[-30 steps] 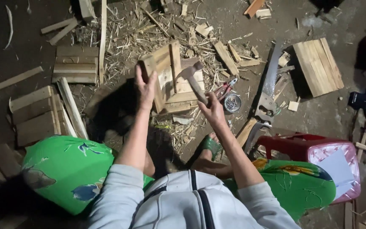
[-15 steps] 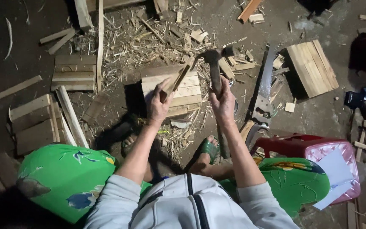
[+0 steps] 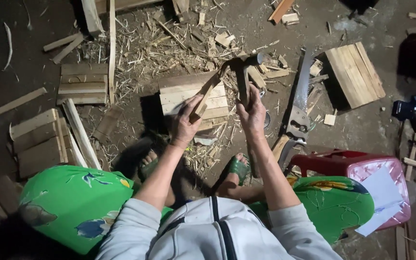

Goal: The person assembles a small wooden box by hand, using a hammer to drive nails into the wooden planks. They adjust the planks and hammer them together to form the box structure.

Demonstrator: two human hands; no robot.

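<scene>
My left hand [image 3: 187,122] grips a thin wooden slat [image 3: 208,91] that slants up and to the right over a small slatted wooden crate [image 3: 188,91] on the ground. My right hand [image 3: 252,111] is closed around the wooden handle of a hammer [image 3: 242,77], whose dark metal head points right above the crate's far right corner. The slat's top end reaches up to the hammer head. Both hands are just in front of the crate, above my sandalled feet.
A hand saw [image 3: 298,103] lies on the ground right of the hammer. Slatted wooden panels lie at the left [image 3: 84,83] and upper right [image 3: 355,73]. Wood scraps and shavings [image 3: 169,38] litter the dirt. A red plastic stool [image 3: 362,168] with paper on it stands at right.
The crate, held up tilted a second ago, now lies flat on the ground. My left hand took hold of the slat, and the hammer in my right hand tipped so its head points right.
</scene>
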